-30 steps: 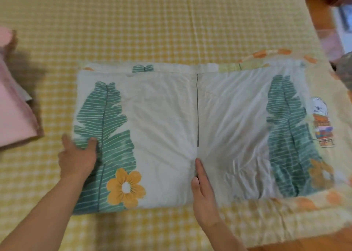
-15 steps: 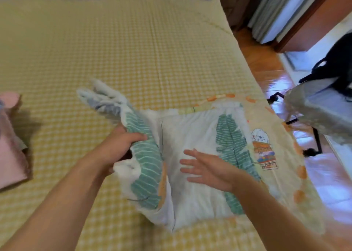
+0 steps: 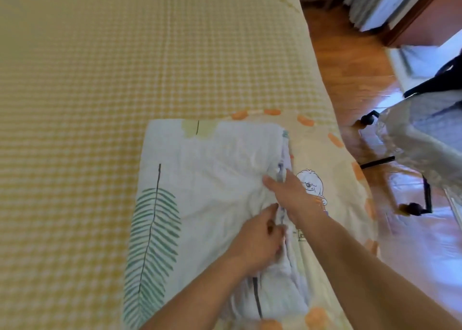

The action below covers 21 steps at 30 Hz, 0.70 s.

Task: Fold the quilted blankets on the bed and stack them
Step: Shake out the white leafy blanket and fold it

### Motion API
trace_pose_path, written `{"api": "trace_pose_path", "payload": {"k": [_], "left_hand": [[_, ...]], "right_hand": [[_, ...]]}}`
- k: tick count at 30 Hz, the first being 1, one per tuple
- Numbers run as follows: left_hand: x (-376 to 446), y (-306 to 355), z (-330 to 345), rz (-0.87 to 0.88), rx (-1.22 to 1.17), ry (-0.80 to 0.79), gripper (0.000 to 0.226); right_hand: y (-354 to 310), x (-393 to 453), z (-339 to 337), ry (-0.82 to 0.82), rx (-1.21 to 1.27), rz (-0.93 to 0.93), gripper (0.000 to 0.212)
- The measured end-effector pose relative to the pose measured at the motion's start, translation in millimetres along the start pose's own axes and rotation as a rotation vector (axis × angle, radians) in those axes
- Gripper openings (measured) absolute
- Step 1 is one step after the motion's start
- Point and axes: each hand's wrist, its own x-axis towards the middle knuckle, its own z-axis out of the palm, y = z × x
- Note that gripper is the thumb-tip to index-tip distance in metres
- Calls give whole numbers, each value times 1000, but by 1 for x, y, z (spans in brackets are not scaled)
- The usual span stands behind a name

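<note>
Since a moment ago you've carried the lifted half of the leaf-print blanket [image 3: 205, 204] across, so it now lies doubled. Your left hand [image 3: 260, 239] pinches the layers at its right edge, and your right hand [image 3: 292, 194] grips the same edge just above. The blanket rests on a cream cartoon-print blanket [image 3: 332, 169] at the right side of the yellow-checked bed [image 3: 100, 79].
</note>
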Motion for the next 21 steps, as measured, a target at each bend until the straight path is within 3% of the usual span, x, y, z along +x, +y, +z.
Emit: {"api": "trace_pose_path", "payload": {"k": [1, 3, 5, 7, 9, 11, 13, 15, 16, 18, 21], "left_hand": [[-10, -5, -14, 72, 28, 192, 45], [-32, -24, -48, 199, 246, 586, 42], [-50, -49, -79, 109, 462, 728, 53], [-64, -73, -94, -148, 578, 666, 62], [-76, -89, -97, -323, 536, 570, 65], [-90, -100, -101, -408, 257, 589, 75], [-105, -116, -106, -540, -169, 649, 89], [-123, -131, -107, -665, -497, 550, 110], [-131, -135, -108, -698, -551, 456, 112], [-141, -132, -120, -624, -524, 294, 99], [-129, -127, -180, -456, -100, 319, 81]], "right_hand": [[-5, -3, 1, 71, -94, -104, 25], [-13, -12, 1, 152, -168, -279, 21], [-6, -9, -1, 176, -153, -271, 29], [10, -1, -7, 201, -256, -144, 28], [22, 7, -11, 270, -470, -88, 28], [23, 9, -11, 297, -530, -67, 42], [25, 5, -7, 219, -427, 57, 74], [31, 1, -4, 125, -337, 141, 105], [33, 0, -4, 96, -235, 176, 112], [33, -8, -8, 33, 104, 262, 101], [34, -33, -1, -46, 318, 239, 49]]}}
